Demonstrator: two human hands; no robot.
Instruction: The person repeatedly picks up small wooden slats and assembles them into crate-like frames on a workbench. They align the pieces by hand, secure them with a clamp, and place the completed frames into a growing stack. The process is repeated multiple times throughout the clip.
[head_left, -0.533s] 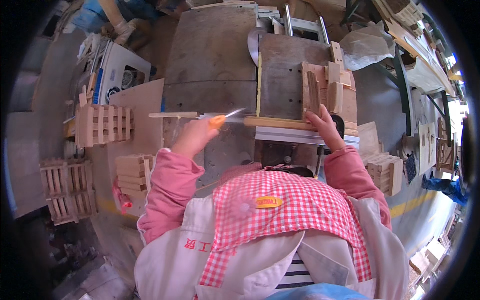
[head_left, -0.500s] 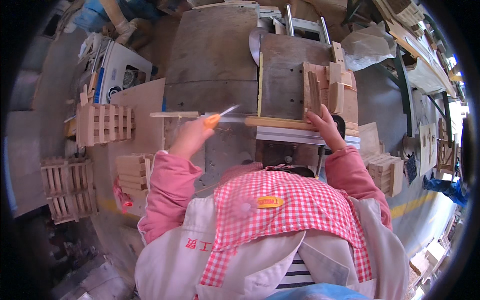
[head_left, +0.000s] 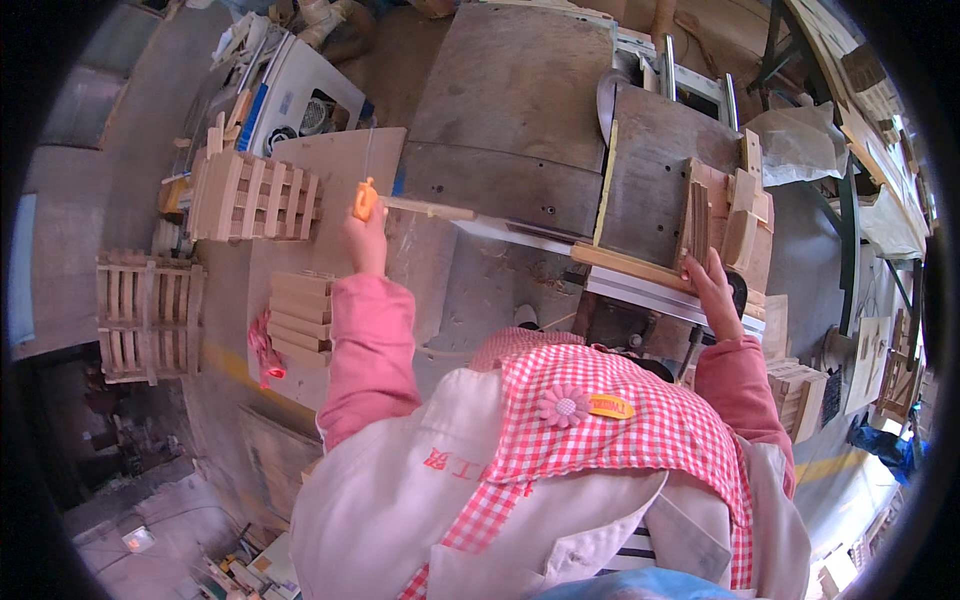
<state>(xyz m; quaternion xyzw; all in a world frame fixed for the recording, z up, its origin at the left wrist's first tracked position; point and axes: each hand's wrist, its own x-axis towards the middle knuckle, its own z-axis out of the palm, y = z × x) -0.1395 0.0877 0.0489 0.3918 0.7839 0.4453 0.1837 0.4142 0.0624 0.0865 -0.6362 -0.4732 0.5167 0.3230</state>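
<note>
My left hand (head_left: 367,242) is closed around an orange-handled knife (head_left: 364,200), whose thin blade is hard to make out. Right beside it, the end of a narrow wooden strip (head_left: 430,208) lies along the table edge; I cannot tell whether the fingers touch it. At the right, my right hand (head_left: 712,288) has its thumb and fingers at the near end of a few dark wooden strips (head_left: 697,222). These lie side by side on the saw table (head_left: 650,150). A light wooden bar (head_left: 632,267) runs along the table's front edge, just below that hand.
Wooden blocks and a fence board (head_left: 742,232) stand right of the strips. A stack of slatted wooden pieces (head_left: 262,195) rests on a brown board (head_left: 340,160) at the left, with another stack (head_left: 302,315) nearer. Pallet-like slats (head_left: 150,318) lie farther left.
My left hand has moved left with the knife, from the strip's right end to its left end, and the blade no longer points right. My right hand stays at the dark strips. The view has shifted.
</note>
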